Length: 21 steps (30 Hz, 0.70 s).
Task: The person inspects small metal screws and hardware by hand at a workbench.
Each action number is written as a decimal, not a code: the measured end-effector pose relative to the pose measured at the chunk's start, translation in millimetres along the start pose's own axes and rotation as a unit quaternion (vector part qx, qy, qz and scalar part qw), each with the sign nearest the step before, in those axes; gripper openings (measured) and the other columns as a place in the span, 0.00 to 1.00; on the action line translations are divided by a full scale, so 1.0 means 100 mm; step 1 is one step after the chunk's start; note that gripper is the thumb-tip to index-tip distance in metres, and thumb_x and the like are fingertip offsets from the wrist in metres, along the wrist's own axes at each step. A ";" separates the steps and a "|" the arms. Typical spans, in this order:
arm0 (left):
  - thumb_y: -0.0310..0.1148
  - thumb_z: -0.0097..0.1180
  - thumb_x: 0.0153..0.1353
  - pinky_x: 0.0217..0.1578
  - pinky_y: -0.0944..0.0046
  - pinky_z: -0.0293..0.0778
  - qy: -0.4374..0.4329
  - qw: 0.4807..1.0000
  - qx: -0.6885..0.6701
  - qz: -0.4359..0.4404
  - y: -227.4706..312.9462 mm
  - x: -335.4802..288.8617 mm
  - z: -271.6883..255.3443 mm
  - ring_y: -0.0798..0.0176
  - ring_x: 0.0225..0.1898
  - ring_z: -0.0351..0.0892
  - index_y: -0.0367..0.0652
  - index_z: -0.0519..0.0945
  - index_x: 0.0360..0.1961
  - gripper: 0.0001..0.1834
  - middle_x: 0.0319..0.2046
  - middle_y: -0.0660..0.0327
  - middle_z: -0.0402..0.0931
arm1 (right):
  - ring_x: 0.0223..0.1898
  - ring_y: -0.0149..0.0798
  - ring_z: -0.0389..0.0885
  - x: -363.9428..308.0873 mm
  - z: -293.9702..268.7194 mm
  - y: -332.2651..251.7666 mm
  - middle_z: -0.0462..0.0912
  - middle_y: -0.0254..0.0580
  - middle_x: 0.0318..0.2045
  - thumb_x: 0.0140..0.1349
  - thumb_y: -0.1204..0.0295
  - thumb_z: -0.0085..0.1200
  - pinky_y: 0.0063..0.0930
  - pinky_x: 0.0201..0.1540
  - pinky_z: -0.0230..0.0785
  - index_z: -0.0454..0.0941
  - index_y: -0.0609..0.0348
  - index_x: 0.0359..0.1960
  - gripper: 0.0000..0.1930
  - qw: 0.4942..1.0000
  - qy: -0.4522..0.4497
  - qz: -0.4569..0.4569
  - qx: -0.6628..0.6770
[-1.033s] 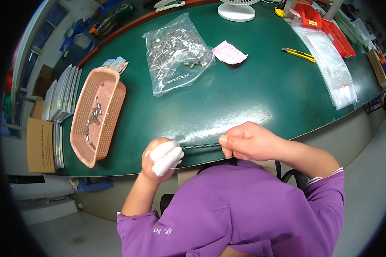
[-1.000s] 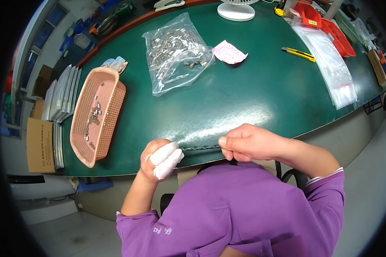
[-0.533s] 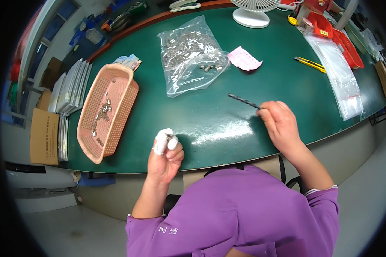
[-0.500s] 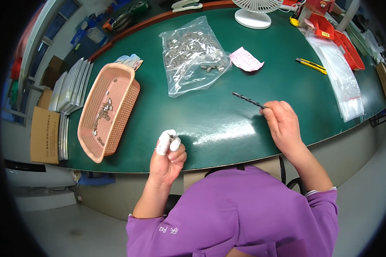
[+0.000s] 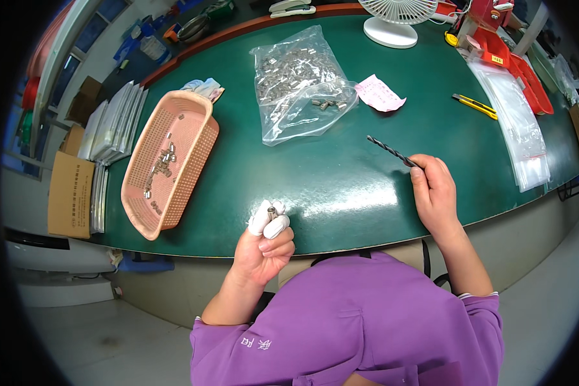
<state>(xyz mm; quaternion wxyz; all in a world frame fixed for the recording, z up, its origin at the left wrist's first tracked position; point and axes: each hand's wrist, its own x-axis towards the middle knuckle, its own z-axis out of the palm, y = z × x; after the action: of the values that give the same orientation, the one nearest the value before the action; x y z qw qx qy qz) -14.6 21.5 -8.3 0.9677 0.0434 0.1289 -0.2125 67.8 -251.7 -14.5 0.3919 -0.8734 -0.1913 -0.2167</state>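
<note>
My left hand (image 5: 264, 248), with white coverings on its thumb and fingertips, pinches a small metal sleeve (image 5: 272, 213) above the table's near edge. The sleeve's round end faces up. Farther right, my right hand (image 5: 433, 193) is closed on a dark twist drill bit (image 5: 390, 152), whose fluted tip points up and to the left, apart from the sleeve. A pink perforated basket (image 5: 193, 164) at the left holds several similar metal pieces (image 5: 163, 162). Beyond my hands lies a clear plastic bag (image 5: 278, 130) full of such pieces.
On the green table (image 5: 315, 174) are a pink paper slip (image 5: 380, 94), a yellow utility knife (image 5: 475, 107), flat plastic bags (image 5: 514, 138) and red trays (image 5: 531, 87). A white fan (image 5: 390, 33) stands at the back. Left of the basket is a cardboard box (image 5: 70, 196).
The metal sleeve shows more clearly between my left fingertips, its round end now visible. My right hand still holds the drill bit. The whole view has shifted slightly.
</note>
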 end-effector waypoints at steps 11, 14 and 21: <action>0.18 0.52 0.52 0.29 0.74 0.68 0.086 0.409 0.777 0.471 0.27 -0.13 0.20 0.70 0.31 0.70 0.36 0.71 0.39 0.12 0.33 0.58 0.72 | 0.25 0.41 0.69 -0.01 -0.01 0.01 0.72 0.40 0.22 0.56 0.75 0.48 0.31 0.30 0.62 0.72 0.61 0.33 0.05 1.000 -0.007 0.016 0.013; 0.18 0.54 0.50 0.33 0.71 0.69 0.063 0.284 0.781 0.552 0.31 -0.13 0.31 0.67 0.33 0.71 0.36 0.74 0.33 0.08 0.32 0.58 0.71 | 0.25 0.41 0.69 0.00 0.00 0.03 0.72 0.40 0.22 0.56 0.75 0.48 0.31 0.29 0.62 0.72 0.61 0.34 0.05 1.000 -0.002 0.012 0.014; 0.21 0.58 0.45 0.29 0.68 0.69 0.136 0.245 0.896 0.344 0.47 0.00 0.06 0.62 0.28 0.72 0.40 0.75 0.29 0.08 0.28 0.59 0.71 | 0.25 0.42 0.69 0.00 0.01 0.03 0.72 0.41 0.22 0.56 0.74 0.47 0.31 0.30 0.62 0.72 0.60 0.34 0.05 1.000 -0.010 0.003 0.014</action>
<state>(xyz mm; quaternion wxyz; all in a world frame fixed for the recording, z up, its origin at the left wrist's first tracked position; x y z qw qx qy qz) 6.3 63.2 -1.1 0.2537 0.9511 -0.0421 0.1709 69.7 -253.1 -16.7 0.4031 -0.8702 -0.1958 -0.2046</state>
